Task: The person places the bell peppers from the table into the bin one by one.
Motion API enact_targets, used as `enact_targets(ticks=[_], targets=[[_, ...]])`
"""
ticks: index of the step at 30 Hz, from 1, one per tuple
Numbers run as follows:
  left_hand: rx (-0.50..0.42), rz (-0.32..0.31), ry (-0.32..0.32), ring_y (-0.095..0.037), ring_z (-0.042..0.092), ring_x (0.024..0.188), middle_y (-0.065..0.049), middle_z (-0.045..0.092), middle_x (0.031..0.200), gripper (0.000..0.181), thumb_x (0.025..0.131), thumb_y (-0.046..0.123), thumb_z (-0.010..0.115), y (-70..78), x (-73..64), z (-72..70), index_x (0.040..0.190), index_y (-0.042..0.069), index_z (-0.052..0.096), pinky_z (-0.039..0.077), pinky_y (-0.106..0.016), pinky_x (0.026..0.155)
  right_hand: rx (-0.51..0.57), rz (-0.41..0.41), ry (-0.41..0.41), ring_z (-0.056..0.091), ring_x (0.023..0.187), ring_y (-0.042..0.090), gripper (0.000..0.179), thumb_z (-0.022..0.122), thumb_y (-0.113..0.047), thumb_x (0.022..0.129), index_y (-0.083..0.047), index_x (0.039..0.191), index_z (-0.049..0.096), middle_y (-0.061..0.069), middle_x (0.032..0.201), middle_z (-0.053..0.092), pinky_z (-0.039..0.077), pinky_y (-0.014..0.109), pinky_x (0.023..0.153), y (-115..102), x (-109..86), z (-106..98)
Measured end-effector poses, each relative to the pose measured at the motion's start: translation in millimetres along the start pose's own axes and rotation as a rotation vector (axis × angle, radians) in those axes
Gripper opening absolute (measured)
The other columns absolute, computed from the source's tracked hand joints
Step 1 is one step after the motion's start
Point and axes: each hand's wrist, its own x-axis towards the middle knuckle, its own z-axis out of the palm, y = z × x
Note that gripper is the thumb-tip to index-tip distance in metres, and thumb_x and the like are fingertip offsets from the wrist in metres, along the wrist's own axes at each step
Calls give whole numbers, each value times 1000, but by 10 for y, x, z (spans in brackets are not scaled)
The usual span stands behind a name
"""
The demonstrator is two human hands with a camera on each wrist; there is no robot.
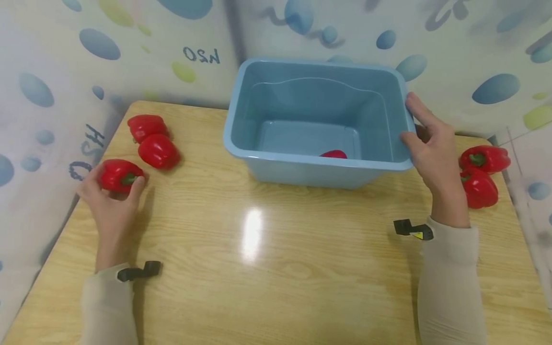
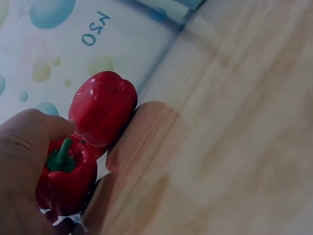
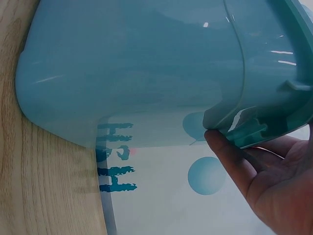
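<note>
On the left of the table, my left hand has its thumb and fingers around a red bell pepper with a green stem. The same pepper appears beside the thumb in the left wrist view, resting at table level. Just beyond it lie two more red bell peppers, one farther back and one nearer. My right hand grips the right end of the rim of a blue plastic bin. Inside the bin, part of a red pepper shows above the front wall.
Two red bell peppers, one behind and one in front, lie by the table's right edge, beyond my right wrist. A patterned wall stands close behind and left of the wooden table.
</note>
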Motion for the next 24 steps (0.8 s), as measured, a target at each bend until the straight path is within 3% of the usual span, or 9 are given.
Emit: enact_targets(ticks=[9,17,24], targets=[[-52,-55,-1,-2,28,150,19,33,157,77,94,37,76,9,124,72,157,40,33,31,-26,122,1,0,-3,53,148,37,62,56,-14,102,-37,158,43,-11,169,40,50,50,113,-4,-1,-1],[-62,-43,27,-3,31,149,18,40,156,73,93,37,78,-39,242,106,154,40,38,30,-26,123,16,-9,-6,52,148,38,62,56,-13,102,-36,158,44,-10,170,40,49,53,113,-2,2,-7],[-51,-90,-4,-2,28,151,20,37,157,73,92,38,80,-22,225,77,152,44,40,33,-29,125,7,-12,-14,53,148,39,62,57,-14,102,-36,159,43,-11,170,39,50,53,113,-6,4,-6]])
